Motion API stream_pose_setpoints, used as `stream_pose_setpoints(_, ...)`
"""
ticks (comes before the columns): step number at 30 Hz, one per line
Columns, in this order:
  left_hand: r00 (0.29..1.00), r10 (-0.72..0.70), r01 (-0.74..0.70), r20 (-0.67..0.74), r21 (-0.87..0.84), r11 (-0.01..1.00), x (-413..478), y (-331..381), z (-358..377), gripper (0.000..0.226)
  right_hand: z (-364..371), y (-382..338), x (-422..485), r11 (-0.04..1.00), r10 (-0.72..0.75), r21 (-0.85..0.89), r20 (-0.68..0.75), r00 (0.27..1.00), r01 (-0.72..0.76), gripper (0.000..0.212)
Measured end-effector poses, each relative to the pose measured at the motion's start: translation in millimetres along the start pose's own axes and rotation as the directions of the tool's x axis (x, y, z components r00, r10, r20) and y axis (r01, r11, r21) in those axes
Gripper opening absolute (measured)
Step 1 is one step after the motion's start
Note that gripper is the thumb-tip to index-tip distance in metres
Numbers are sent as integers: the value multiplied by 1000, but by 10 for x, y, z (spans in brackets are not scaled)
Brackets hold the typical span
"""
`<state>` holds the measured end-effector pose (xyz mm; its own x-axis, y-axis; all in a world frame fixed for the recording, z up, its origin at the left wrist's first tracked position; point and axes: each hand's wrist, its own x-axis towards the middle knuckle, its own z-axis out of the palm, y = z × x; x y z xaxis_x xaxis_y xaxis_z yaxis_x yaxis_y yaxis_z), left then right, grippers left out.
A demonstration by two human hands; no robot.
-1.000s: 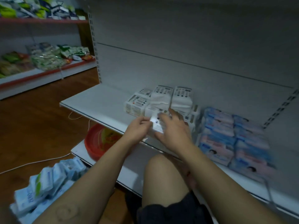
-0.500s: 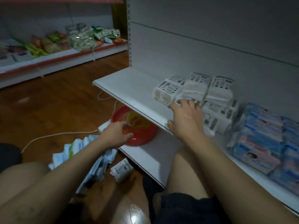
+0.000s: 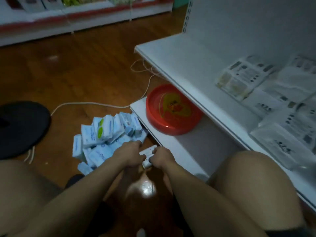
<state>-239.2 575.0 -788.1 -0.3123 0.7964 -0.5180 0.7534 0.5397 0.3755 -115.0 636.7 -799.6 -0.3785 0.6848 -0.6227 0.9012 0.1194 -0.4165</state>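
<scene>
Your left hand [image 3: 130, 155] and right hand [image 3: 161, 157] pinch a white packet [image 3: 147, 153] with curled fingers. Blue packs [image 3: 104, 134] crowd its left, the lower shelf [image 3: 188, 147] edge lies just right, and a red basin [image 3: 172, 108] sits farther off.

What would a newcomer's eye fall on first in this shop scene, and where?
The bright red dish on the lower shelf stands out most. Left of it, a heap of blue-and-white packs lies on the wooden floor. Nearer the viewer, the left grip and right grip hold a small white pack.
</scene>
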Motion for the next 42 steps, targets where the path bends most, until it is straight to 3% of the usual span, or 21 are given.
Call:
stream_pose_setpoints(7, 980, -155, 185, 126, -275, 943, 322, -365, 591, 39, 498, 70, 498, 998, 58, -37, 148, 987, -53, 50)
stream_pose_setpoints(11, 955, -169, 243, 245, -313, 918, 529, -452, 794, 40, 630, 232, 877, 993, 107, -56, 155, 982, -99, 63)
stream_pose_setpoints(15, 933, -193, 320, 302, -460, 828, 823, -507, 973, 45, 839, 344, 1243, 976, 158, -179, 212, 964, -121, 85)
stream_pose_setpoints(18, 954, -155, 284, 258, -603, 746, 1052, -550, 1257, 67, 957, 462, 1433, 971, 192, -178, 179, 965, -161, 100)
stream_pose_setpoints(22, 921, -265, 388, 284, -695, 605, 1428, -809, 1871, 87, 1074, 581, 1603, 968, 250, -35, 156, 955, -248, 104)
stream_pose_setpoints(26, 869, -343, 493, 356, -678, 546, 1396, -586, 1599, 52, 1187, 641, 1551, 902, 321, 245, 170, 932, -356, 98)
stream_pose_setpoints(29, 844, -373, 535, 384, -646, 545, 1421, -604, 1609, 40, 1252, 670, 1489, 860, 354, 324, 179, 918, -394, 81)
stream_pose_setpoints(33, 831, -415, 556, 371, -578, 598, 1374, -677, 1499, 45, 1182, 677, 1347, 841, 366, 331, 234, 901, -428, 49)
stream_pose_setpoints(40, 868, -449, 482, 212, -576, 661, 982, -601, 827, 59, 859, 221, 920, 798, 309, 512, 105, 945, -318, 72)
stream_pose_setpoints(42, 878, -458, 451, 139, -561, 694, 832, -554, 599, 58, 574, 5, 692, 816, 222, 532, 74, 972, -227, 51)
